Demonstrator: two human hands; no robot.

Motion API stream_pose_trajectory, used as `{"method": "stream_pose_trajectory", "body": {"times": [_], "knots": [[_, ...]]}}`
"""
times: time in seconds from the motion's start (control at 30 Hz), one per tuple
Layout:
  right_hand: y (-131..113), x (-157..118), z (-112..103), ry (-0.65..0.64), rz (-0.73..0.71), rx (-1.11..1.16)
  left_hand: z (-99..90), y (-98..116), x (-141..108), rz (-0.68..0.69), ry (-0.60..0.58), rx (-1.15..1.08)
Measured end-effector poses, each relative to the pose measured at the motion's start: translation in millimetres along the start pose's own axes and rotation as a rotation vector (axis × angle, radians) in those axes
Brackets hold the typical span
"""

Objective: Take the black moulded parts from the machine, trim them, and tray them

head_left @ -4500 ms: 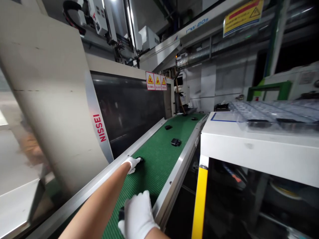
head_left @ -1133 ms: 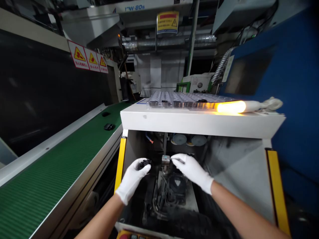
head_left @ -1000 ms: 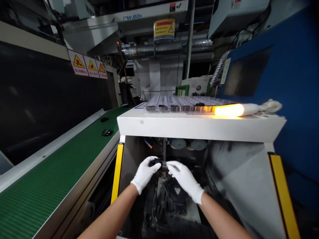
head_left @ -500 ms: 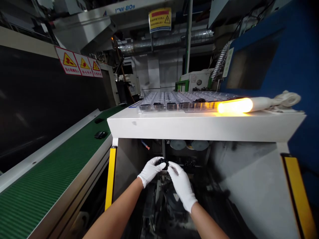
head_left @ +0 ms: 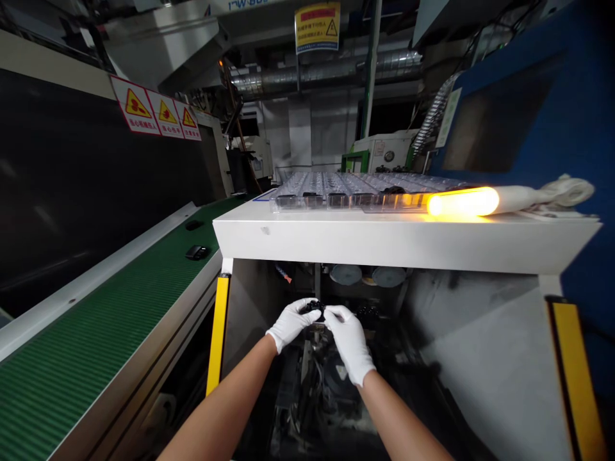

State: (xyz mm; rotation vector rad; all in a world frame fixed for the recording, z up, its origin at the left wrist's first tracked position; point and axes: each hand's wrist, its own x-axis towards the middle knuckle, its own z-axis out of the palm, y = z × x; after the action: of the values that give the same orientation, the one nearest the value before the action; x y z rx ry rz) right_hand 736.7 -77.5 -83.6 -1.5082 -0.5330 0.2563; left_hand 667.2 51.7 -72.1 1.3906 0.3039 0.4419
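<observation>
Both hands wear white gloves and meet below the front edge of the white table. My left hand (head_left: 292, 326) is closed around a small black plastic part (head_left: 314, 307), thumb in front and fingers behind. The fingers of my right hand (head_left: 350, 344) are pinched together at the right edge of that same part. Its exact shape is mostly hidden by the gloves and too small to make out.
A clear compartmented tray (head_left: 317, 201) with black pieces lies on the white table (head_left: 384, 240), beside a glowing yellow lamp (head_left: 464, 202). Two black parts, the nearer one (head_left: 196, 252), lie on the green conveyor belt (head_left: 115, 307) at left. Yellow posts (head_left: 218, 333) flank the opening.
The view has shifted slightly, so the surroundings sit a little further right. My right fingers have drawn closer together at the black part, which stays in my left hand.
</observation>
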Motion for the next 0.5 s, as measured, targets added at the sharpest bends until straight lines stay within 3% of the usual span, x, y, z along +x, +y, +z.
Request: {"method": "stream_pose_trajectory", "body": {"times": [0.27, 0.5], "knots": [[9.2, 1.5, 1.6, 0.014, 0.066, 0.103, -12.6, 3.7, -4.9, -0.056, -0.063, -0.03], [3.1, 4.0, 0.7, 0.014, 0.067, 0.058, -5.7, 6.0, -0.1, -0.168, 0.08, -0.077]]}}
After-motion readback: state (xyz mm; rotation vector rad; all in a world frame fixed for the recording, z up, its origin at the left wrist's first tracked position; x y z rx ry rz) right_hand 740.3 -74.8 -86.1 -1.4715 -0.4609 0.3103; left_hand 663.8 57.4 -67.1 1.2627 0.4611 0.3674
